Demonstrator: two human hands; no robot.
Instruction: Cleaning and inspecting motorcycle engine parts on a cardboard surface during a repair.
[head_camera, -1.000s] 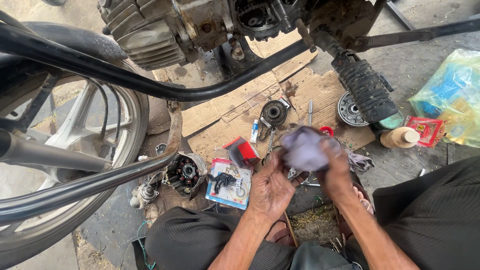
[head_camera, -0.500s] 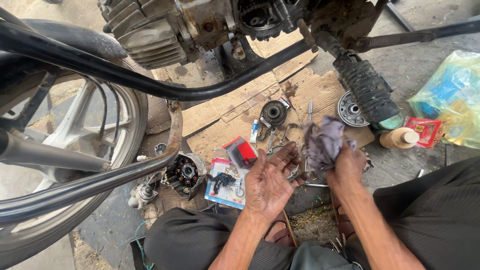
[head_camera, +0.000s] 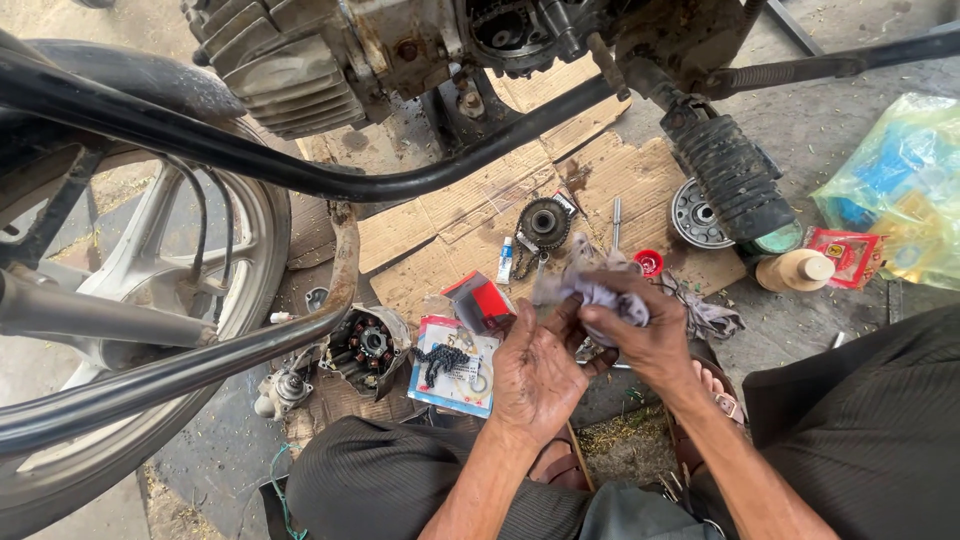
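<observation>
At the centre of the frame, the right hand (head_camera: 640, 335) is gripping a crumpled grey rag (head_camera: 598, 287), fingers curled around it. The left hand (head_camera: 535, 370) is touching the rag from below, fingers narrowly spread, holding nothing. Behind them on cardboard (head_camera: 600, 170) are lying a sprocket (head_camera: 545, 222) and a packaged chain (head_camera: 450, 362).

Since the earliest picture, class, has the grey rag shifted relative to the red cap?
Yes. The grey rag now sits lower and further left of the red cap, gripped by the right hand against the left hand.
</observation>
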